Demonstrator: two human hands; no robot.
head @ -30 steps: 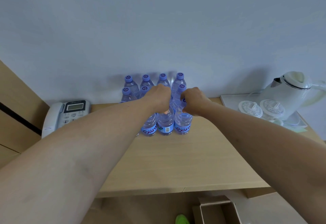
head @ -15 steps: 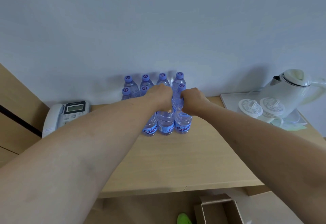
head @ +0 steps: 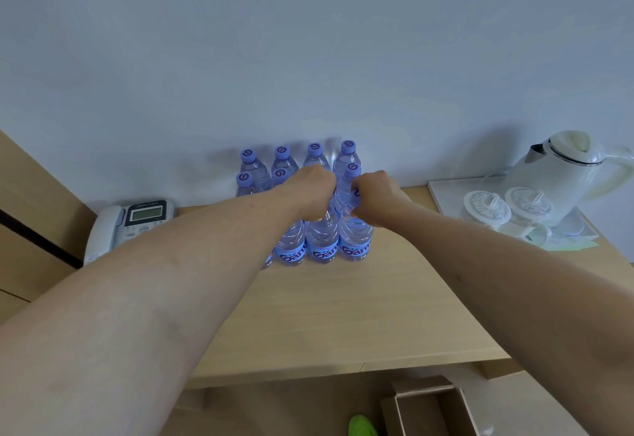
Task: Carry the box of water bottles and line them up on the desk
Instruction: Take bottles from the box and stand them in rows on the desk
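Hands are closing on the near row: left hand (head: 314, 192) and right hand (head: 375, 197) each gripping a clear blue-capped water bottle (head: 355, 240), which should be nudged flush on the pale wooden desk (head: 343, 315).

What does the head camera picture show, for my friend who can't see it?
Two bare hands, left hand and right hand, grip water bottles standing grouped on a wooden desk. A phone sits left, a white kettle right.

Your left hand (head: 314, 188) and right hand (head: 375, 195) are bare, without gloves, rings or watch. Behind the fingers, both forearms are uncovered, with no sleeve anywhere in view.
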